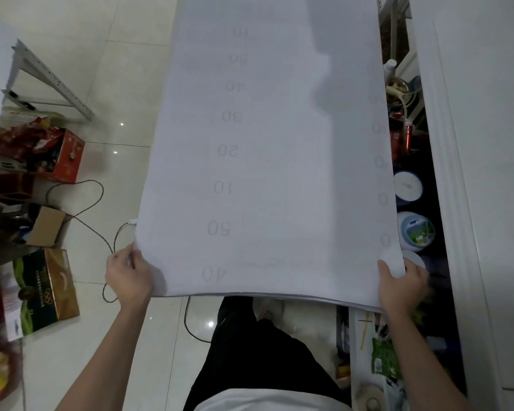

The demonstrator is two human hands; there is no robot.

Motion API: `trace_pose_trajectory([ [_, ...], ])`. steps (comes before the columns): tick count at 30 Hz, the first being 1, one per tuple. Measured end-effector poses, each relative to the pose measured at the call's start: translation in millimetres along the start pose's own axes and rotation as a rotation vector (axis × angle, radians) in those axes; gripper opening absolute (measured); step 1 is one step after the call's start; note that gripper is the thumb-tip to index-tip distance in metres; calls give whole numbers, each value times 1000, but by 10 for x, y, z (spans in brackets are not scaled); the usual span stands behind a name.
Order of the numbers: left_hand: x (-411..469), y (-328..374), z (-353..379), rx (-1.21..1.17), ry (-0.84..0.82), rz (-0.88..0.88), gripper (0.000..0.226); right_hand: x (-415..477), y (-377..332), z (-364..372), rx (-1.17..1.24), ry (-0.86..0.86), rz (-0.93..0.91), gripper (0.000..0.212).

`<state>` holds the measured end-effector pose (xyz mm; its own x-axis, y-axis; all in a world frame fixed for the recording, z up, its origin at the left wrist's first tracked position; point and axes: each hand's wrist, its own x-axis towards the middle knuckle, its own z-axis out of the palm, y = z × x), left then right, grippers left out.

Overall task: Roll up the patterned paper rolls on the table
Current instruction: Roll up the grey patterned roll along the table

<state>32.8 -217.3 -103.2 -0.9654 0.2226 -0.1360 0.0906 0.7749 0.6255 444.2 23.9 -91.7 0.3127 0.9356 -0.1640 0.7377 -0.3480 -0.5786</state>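
Observation:
A wide sheet of white paper (pixel 267 143) with faint grey numbers printed on it stretches away from me down the middle of the head view, hiding the table beneath. Its near edge curls over into a loose fold in front of my legs. My left hand (pixel 128 277) grips the near left corner of the paper. My right hand (pixel 399 284) grips the near right corner, fingers under the edge and thumb on top.
Cardboard boxes (pixel 42 292) and a red box (pixel 51 152) stand on the tiled floor at the left, with a dark cable (pixel 92 223) looping near my left hand. Tubs (pixel 416 231) and packets fill a dark gap at the right beside a white wall.

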Motion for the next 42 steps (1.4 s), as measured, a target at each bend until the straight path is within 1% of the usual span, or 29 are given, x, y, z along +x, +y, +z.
trace_pose_trajectory([
  [2, 10, 26, -11, 15, -24, -11, 29, -34, -7, -1, -4, -3, -10, 39],
  [5, -69, 12, -48, 107, -42, -41, 37, -155, 87, -35, -41, 10, 11, 42],
  [8, -186, -1, -64, 54, -68, -64, 25, -260, 139, -50, -54, 48, 39, 42],
  [11, -175, 58, -29, 13, -57, -125, 18, -217, 104, -59, -34, 55, 51, 47],
  [14, -177, 83, -56, 28, -113, -119, 15, -171, 60, -70, -44, 21, 33, 49],
  [15, -195, 79, -65, 76, -141, -101, 18, -178, 50, -79, -84, -2, 27, 51],
  [17, -247, 118, -67, 295, -137, 25, 36, -239, 16, -106, -241, -40, -20, 61],
  [18, -298, 185, -72, 393, -125, 156, 44, -292, -11, -120, -325, -52, -86, 65],
  [19, -348, 274, -70, 444, -141, 342, 43, -353, -48, -125, -377, -70, -192, 65],
  [20, -400, 363, -51, 452, -197, 541, 36, -421, -86, -119, -388, -111, -332, 60],
  [21, -472, 457, -32, 430, -288, 684, 32, -501, -120, -96, -365, -176, -486, 52],
  [22, -544, 539, -16, 399, -391, 758, 32, -591, -158, -66, -319, -253, -624, 43],
  [23, -618, 616, -5, 374, -479, 783, 33, -675, -197, -36, -263, -330, -721, 35],
  [25, -712, 703, 34, 353, -581, 794, 40, -793, -296, 1, -196, -446, -794, 24],
  [27, -755, 764, 61, 371, -616, 827, 42, -843, -384, 15, -225, -497, -803, 16],
  [29, -730, 807, 79, 394, -636, 870, 37, -831, -462, 24, -249, -531, -782, 3],
  [31, -687, 829, 101, 410, -630, 897, 29, -776, -545, 48, -260, -592, -700, 9],
  [33, -644, 855, 138, 394, -612, 913, 24, -702, -646, 78, -255, -660, -580, 10],
  [35, -597, 902, 192, 371, -573, 943, 21, -619, -743, 124, -246, -684, -513, 12],
  [36, -580, 930, 223, 364, -543, 984, 26, -576, -789, 157, -260, -666, -513, 13],
  [37, -565, 955, 257, 376, -522, 1037, 36, -528, -839, 199, -279, -639, -522, 13],
  [39, -524, 992, 310, 431, -518, 1135, 53, -436, -932, 301, -279, -596, -520, 14],
  [40, -506, 1010, 327, 471, -534, 1161, 56, -397, -968, 350, -250, -596, -512, 14],
  [42, -468, 1016, 362, 554, -565, 1195, 54, -345, -1011, 425, -175, -614, -518, 10],
])
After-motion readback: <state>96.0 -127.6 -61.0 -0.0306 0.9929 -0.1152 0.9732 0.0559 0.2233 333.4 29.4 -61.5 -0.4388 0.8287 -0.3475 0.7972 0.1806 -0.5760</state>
